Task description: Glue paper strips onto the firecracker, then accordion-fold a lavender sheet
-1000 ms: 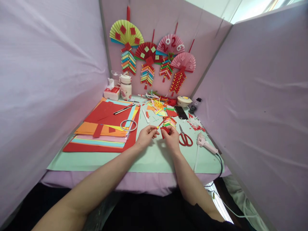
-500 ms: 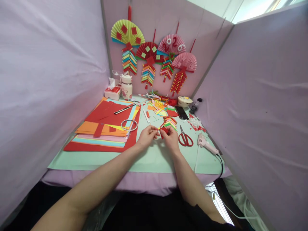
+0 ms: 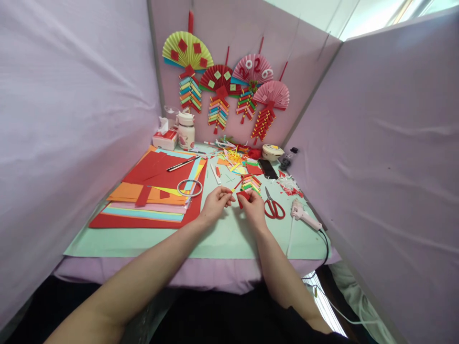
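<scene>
My left hand is closed in a pinch just left of my right hand. A thin red and yellow strip shows at its fingertips; whether the hand holds it or it lies behind is unclear. My right hand pinches a small piece of red paper between thumb and fingers. Just beyond the hands lies a string of paper firecrackers in several colours. Red-handled scissors rest to the right, their blades slightly apart and pointing away.
Stacked coloured paper covers the left side, with a utility knife and a tape ring on it. A glue gun lies right, cord trailing. Behind are paper scraps, a phone and a bottle. Finished fans hang above.
The fingertips of my hands have drawn slightly apart, and more of the red and yellow strip shows between them. The whole view has shifted a little.
</scene>
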`<state>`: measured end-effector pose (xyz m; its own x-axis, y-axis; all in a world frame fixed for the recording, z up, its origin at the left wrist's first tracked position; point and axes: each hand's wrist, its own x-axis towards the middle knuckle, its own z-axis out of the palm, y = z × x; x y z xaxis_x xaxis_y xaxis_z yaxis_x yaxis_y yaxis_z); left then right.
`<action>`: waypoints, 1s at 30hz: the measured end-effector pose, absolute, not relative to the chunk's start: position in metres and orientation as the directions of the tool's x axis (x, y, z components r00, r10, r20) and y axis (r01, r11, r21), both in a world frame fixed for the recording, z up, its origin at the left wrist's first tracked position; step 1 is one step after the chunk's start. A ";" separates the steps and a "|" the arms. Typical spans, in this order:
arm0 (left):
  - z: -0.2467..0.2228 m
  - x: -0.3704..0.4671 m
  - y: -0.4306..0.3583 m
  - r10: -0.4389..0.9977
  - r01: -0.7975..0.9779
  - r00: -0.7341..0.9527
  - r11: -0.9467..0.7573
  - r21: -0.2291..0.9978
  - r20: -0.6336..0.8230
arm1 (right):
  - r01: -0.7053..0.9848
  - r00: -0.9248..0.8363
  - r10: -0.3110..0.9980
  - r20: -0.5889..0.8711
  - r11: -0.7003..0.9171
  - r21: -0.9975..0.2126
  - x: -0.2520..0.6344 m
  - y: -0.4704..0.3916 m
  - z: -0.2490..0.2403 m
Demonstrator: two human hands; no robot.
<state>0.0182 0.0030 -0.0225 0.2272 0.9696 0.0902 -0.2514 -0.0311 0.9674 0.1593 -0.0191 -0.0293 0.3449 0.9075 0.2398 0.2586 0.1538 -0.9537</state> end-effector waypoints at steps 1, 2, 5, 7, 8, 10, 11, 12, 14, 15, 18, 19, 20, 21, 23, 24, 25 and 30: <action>-0.022 0.018 0.003 0.971 -0.266 0.226 -0.015 0.964 0.078 | 0.245 0.344 0.906 0.246 0.167 -0.955 0.162 -0.019 -0.028; -0.021 0.017 0.004 0.972 -0.279 0.227 0.008 0.960 0.058 | 0.224 0.341 0.905 0.252 0.182 -0.957 0.167 -0.019 -0.026; -0.021 0.017 0.003 0.965 -0.322 0.260 0.100 0.941 -0.014 | 0.222 0.370 0.888 0.274 0.201 -0.954 0.197 -0.008 -0.009; -0.020 0.017 0.002 0.952 -0.360 0.301 0.165 0.918 -0.053 | 0.350 0.427 0.852 0.301 0.151 -0.924 0.232 0.006 0.008; -0.020 0.017 0.001 0.944 -0.382 0.323 0.200 0.902 -0.072 | 0.421 0.477 0.828 0.295 0.079 -0.904 0.252 0.015 0.018; -0.018 0.017 0.000 0.925 -0.423 0.362 0.274 0.864 -0.116 | 0.522 0.641 0.718 0.272 -0.148 -0.840 0.291 0.030 0.038; -0.017 0.016 -0.001 0.916 -0.443 0.377 0.309 0.842 -0.138 | 0.536 0.684 0.672 0.285 -0.197 -0.821 0.307 0.035 0.046; -0.016 0.016 -0.001 0.906 -0.462 0.392 0.341 0.819 -0.156 | 0.542 0.711 0.638 0.296 -0.229 -0.808 0.319 0.038 0.053; -0.015 0.016 0.000 0.889 -0.500 0.422 0.394 0.772 -0.181 | 0.559 0.741 0.585 0.329 -0.267 -0.785 0.326 0.034 0.058; -0.014 0.015 0.000 0.880 -0.519 0.437 0.414 0.748 -0.184 | 0.572 0.725 0.601 0.337 -0.252 -0.781 0.320 0.028 0.056; -0.013 0.013 0.000 0.849 -0.561 0.496 0.473 0.679 -0.182 | 0.522 0.448 0.858 0.252 -0.022 -0.853 0.275 0.005 0.038; -0.012 0.012 0.000 0.838 -0.569 0.517 0.490 0.660 -0.175 | 0.432 0.294 0.935 0.200 0.056 -0.900 0.254 -0.002 0.030; -0.012 0.010 0.000 0.825 -0.574 0.541 0.505 0.644 -0.165 | 0.318 0.152 0.977 0.148 0.094 -0.943 0.233 -0.007 0.022; -0.011 0.009 0.000 0.811 -0.574 0.565 0.519 0.633 -0.154 | 0.200 0.026 0.994 0.105 0.098 -0.975 0.214 -0.011 0.016; -0.010 0.008 0.000 0.784 -0.566 0.606 0.543 0.621 -0.133 | 0.008 -0.128 0.990 0.063 0.065 -0.998 0.183 -0.014 0.006; -0.010 0.007 0.000 0.772 -0.560 0.623 0.554 0.616 -0.128 | -0.069 -0.173 0.984 0.052 0.041 -0.997 0.173 -0.013 0.003; -0.010 0.007 0.000 0.761 -0.553 0.636 0.564 0.613 -0.127 | -0.123 -0.197 0.979 0.044 0.020 -0.992 0.166 -0.013 0.002; -0.013 0.012 -0.002 0.763 -0.490 0.624 0.549 0.678 -0.167 | -0.216 -0.165 0.986 0.018 -0.018 -0.976 0.165 -0.010 -0.004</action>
<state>0.0119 -0.0024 -0.0127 0.6242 0.7632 -0.1670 -0.4896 0.5487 0.6777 0.1653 -0.0105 -0.0040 -0.1650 0.9861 0.0184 -0.2157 -0.0179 -0.9763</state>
